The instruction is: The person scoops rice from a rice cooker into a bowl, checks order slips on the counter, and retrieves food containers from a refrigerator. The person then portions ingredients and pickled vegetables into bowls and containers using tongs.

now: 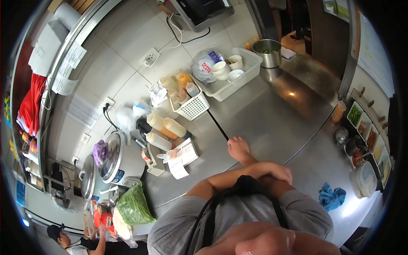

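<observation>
My forearms cross over the steel counter (297,138). My right hand (238,148) rests on the metal with its fingers curled in. A thin black strip (218,124) runs from the white basket (195,107) down to this hand; whether the fingers grip it is hidden. Bent over my right arm near the elbow is my left hand (278,172), its fingers together and partly out of sight. Left of the hands, a white box (187,151) with printed lettering lies beside a paper slip (178,171) and squeeze bottles (175,126).
A larger basket (255,70) holds cups and a bag, near a steel pot (268,52). Rice cookers (121,159) and a green bag (134,206) stand left. Food trays (370,134) and a blue cloth (331,197) are right. Another person (63,238) works lower left.
</observation>
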Demonstrator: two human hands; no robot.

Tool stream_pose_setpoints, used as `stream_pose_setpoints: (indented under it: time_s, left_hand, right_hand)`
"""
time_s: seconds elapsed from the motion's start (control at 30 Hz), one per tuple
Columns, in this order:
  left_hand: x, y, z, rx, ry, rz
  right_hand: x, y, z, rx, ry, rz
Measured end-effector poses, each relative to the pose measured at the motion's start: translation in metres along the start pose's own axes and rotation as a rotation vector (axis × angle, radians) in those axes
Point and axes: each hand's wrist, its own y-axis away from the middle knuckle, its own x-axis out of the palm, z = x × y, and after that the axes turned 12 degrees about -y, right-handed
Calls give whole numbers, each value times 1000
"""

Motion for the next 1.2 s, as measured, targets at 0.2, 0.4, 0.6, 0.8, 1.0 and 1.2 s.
stream_pose_setpoints:
  time_s: [0.2,0.4,0.6,0.8,1.0,1.2]
  left_hand:
    - [-3,-2,5,-128,45,27]
    - [0,2,6,-143,53,-38]
    - [4,-8,27,8,34,16]
    - [1,0,29,-33,-25,-19]
    - [3,-3,23,-5,-81,-151]
    - [-15,51,56,53,205,-753]
  right_hand:
    - [-4,1,2,1,-27,-12]
    - [-2,1,2,10,-25,-17]
    - [-1,1,2,3,-15,-20]
    - [-3,1,3,-6,-15,-18]
    - [-7,0,-3,27,-78,-28]
    - [5,-1,-23,72,-305,-21]
